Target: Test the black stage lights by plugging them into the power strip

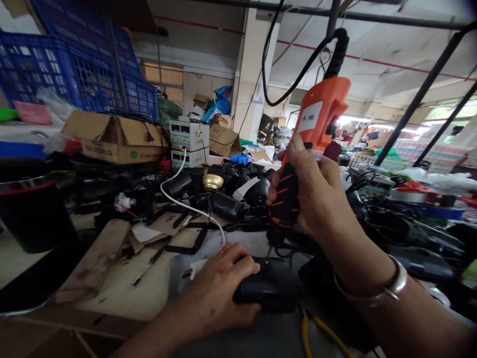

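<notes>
My right hand point(316, 184) is wrapped round an orange and black electric screwdriver point(324, 114), held upright with its nose down and its cord rising from the top. Its tip is hard to make out against the dark parts behind. Below and left of it, my left hand point(219, 286) grips the left end of a black plastic housing point(270, 283) lying on the bench. Beside that hand is a white plug point(196, 270), with a white cable point(192, 206) running back from near it. Yellow-handled pliers point(305, 333) lie in front of the housing.
Black housings and parts crowd the bench behind my hands, around a gold bowl-shaped piece point(212, 182). At left are a wooden block point(95, 258) and a dark container point(35, 214). Further back stand a cardboard box point(119, 141), power supply units point(189, 136) and a blue crate point(78, 74).
</notes>
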### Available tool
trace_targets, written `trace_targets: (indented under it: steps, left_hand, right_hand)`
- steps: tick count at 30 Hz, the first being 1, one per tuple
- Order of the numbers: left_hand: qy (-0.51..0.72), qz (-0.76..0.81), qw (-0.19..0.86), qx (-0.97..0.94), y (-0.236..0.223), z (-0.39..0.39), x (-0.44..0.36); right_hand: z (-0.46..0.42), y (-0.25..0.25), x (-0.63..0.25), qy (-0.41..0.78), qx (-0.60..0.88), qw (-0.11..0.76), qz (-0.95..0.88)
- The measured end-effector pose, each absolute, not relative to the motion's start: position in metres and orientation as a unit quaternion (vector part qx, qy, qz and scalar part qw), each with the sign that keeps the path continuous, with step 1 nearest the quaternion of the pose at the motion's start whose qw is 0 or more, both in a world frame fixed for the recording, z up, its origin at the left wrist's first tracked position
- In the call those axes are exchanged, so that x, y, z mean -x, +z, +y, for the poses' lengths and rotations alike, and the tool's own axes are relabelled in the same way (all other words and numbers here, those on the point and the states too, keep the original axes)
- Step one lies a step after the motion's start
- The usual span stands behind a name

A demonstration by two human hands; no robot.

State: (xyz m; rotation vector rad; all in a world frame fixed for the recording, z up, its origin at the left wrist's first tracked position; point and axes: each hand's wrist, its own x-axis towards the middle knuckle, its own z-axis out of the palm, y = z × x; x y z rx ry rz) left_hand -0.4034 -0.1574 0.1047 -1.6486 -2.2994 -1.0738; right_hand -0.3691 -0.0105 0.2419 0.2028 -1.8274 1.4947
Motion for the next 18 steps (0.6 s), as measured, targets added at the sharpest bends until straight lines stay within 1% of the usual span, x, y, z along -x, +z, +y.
trace_targets:
  steps: [6, 13, 15, 18]
  left_hand:
    - [-0.335, -0.754, 0.045, 0.563, 0.110, -0.159, 0.404]
    - [-0.308, -0.757, 0.053, 0.574, 0.106, -0.158, 0.405]
    - [-0.298, -0.761, 0.056, 0.573, 0.105, -0.157, 0.404]
    - [-0.295, -0.765, 0.058, 0.569, 0.105, -0.156, 0.404]
  right_hand:
    - [-0.010, 0.243, 0.367, 0.579, -0.061, 0.366, -0.726]
    - [-0.013, 0.244, 0.367, 0.547, -0.088, 0.355, -0.753]
    - [-0.014, 0.243, 0.364, 0.533, -0.083, 0.364, -0.759]
    - [-0.014, 0.241, 0.359, 0.499, -0.064, 0.407, -0.763]
